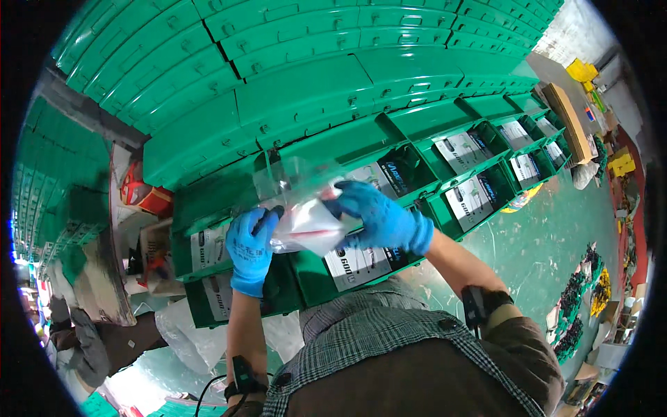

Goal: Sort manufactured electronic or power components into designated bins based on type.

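Note:
A clear plastic bag (pixel 310 224), with something white and red showing in it, is held in front of me above the open green cases. My left hand (pixel 251 250), in a blue glove, is closed on the bag's left side with thumb and fingers pinched together. On the other side, my right hand (pixel 383 217), also gloved in blue, has its fingers curled round the bag's right edge. The bag's upper part is smeared by motion. Beneath the hands, an open green case (pixel 306 278) holds a white and black printed box (pixel 358 267).
Open green cases with similar printed boxes (pixel 462 151) run in a row to the far right. Stacked closed green cases (pixel 299 90) form a wall behind them. At left are a red bag (pixel 147 191) and a cardboard box (pixel 154 250). Black and yellow items (pixel 575 306) lie on the floor at right.

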Available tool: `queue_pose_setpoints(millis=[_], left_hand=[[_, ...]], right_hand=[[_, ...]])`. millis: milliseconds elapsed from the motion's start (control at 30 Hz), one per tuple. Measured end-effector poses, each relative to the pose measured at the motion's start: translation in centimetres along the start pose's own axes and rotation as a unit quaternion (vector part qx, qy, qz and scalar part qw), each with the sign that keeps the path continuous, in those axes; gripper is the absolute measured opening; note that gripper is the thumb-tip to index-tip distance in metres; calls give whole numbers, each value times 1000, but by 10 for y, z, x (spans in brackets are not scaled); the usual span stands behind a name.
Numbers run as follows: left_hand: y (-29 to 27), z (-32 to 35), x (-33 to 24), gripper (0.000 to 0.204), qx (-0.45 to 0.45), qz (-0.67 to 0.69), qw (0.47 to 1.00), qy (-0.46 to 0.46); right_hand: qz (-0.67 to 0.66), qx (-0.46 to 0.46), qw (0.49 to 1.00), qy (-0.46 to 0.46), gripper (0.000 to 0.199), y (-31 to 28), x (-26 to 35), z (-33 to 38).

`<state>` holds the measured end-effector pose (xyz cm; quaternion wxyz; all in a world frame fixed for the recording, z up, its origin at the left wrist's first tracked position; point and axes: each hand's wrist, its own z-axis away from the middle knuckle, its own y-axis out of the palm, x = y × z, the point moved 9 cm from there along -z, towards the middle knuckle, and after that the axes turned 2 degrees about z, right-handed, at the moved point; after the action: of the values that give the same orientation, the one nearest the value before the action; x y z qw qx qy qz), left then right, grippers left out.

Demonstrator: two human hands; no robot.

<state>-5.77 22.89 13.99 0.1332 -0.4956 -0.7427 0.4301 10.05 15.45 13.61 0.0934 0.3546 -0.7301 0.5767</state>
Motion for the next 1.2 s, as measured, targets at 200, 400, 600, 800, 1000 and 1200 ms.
queue_pose_setpoints(millis=[200,400,600,800,1000,1200], left_hand=[[17,10,25,49,-5,165,974,-155],[52,4,39,38,85,320,889,-317],[48,-52,66,73,-40,274,940,-201],[54,-40,114,57,-126,385,871,-278],[77,14,116,46,-116,342,876,-320],[126,11,34,34,28,359,899,-251]], right_hand=[[92,-166,979,79,89,5,25,2],[135,-235,956,111,35,-27,0,-13],[282,-322,902,56,22,-162,9,-60],[339,-312,887,31,18,-219,39,-49],[272,-161,944,96,16,-70,-7,53],[127,17,971,204,28,69,-57,163]])
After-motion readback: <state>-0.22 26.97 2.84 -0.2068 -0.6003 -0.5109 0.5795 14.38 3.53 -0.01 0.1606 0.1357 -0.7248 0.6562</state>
